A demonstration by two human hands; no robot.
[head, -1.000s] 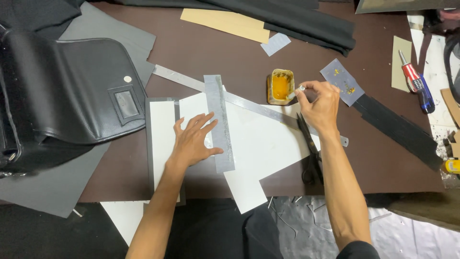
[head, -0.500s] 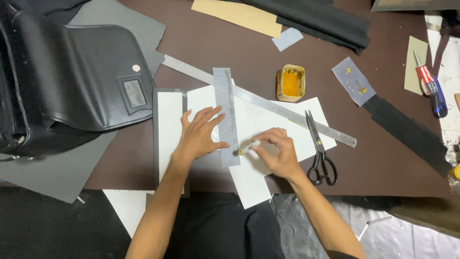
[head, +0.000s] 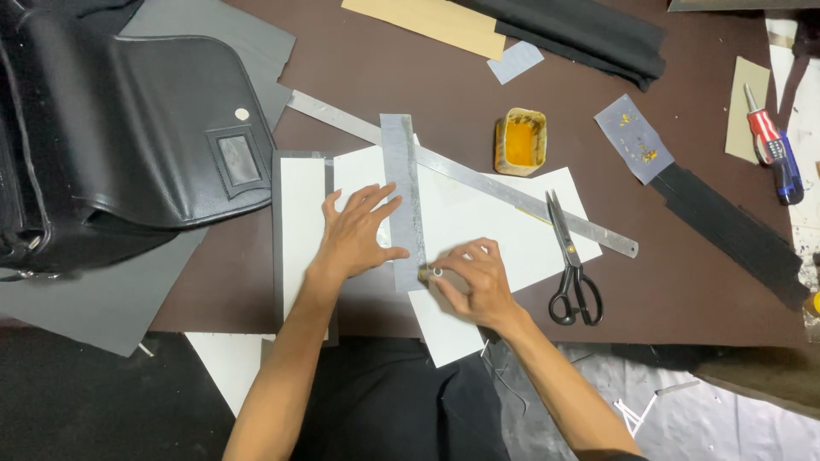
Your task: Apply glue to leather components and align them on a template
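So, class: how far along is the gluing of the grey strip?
Done: the grey strip lies on white card. In hand: the left hand pins it while the right hand touches a small applicator to its lower end. Left: most of the edge shows no yellow glue; the glue pot stands open.

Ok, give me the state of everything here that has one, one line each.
grey strip: flat on the white sheets, pinned by the left hand.
small brush: pinched in the right hand, tip at the strip's lower edge.
glue tin: open, yellow glue inside.
scissors: closed, lying flat.
metal ruler: flat, running under the strip.
black bag: flap folded over.
screwdriver: lying untouched.
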